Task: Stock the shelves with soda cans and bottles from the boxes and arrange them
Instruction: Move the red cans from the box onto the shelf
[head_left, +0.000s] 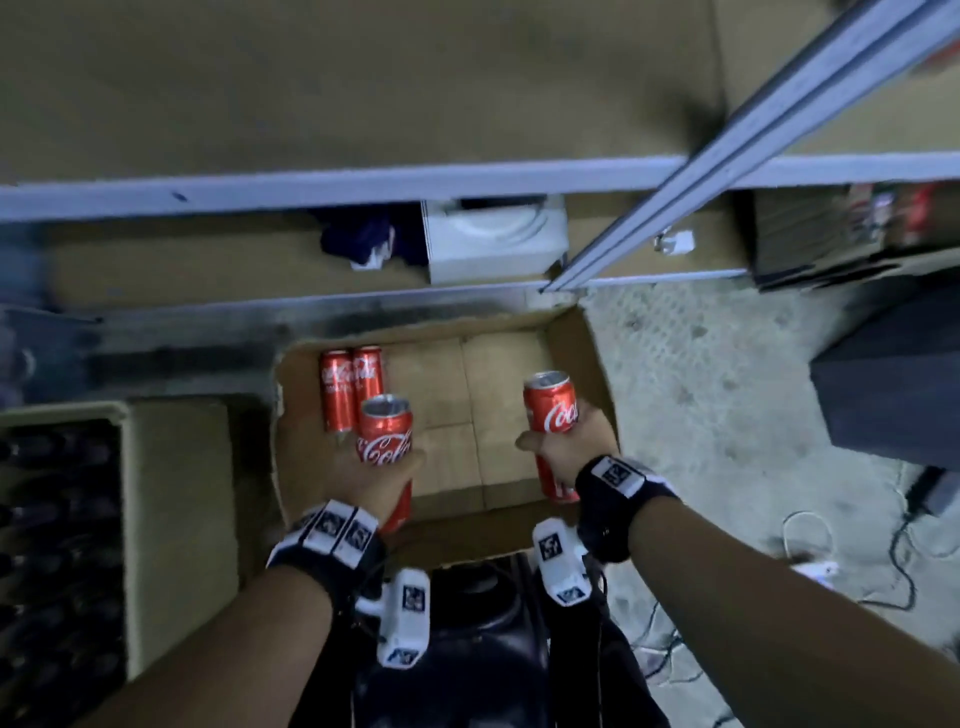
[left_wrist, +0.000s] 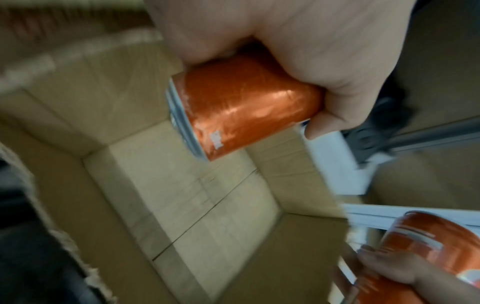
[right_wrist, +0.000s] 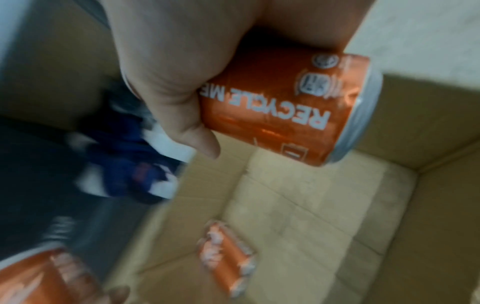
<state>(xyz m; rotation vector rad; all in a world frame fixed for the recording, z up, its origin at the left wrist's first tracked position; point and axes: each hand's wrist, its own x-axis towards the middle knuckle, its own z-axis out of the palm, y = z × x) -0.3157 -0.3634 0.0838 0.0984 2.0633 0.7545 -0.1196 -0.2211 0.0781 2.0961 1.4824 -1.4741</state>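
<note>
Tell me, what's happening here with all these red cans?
A person is unpacking soda. The left hand grips one red Coca-Cola can, and the right hand grips another can, both held above an open cardboard box on the floor. Two more Coca-Cola cans lie in the box's far left corner; the rest of its bottom is bare. Metal shelves stand just beyond, and a second box of dark bottles sits to the left.

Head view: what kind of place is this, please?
Probably a storeroom or shop back room: metal shelving lined with cardboard, an opened cardboard box of red cola cans on a concrete floor.
</note>
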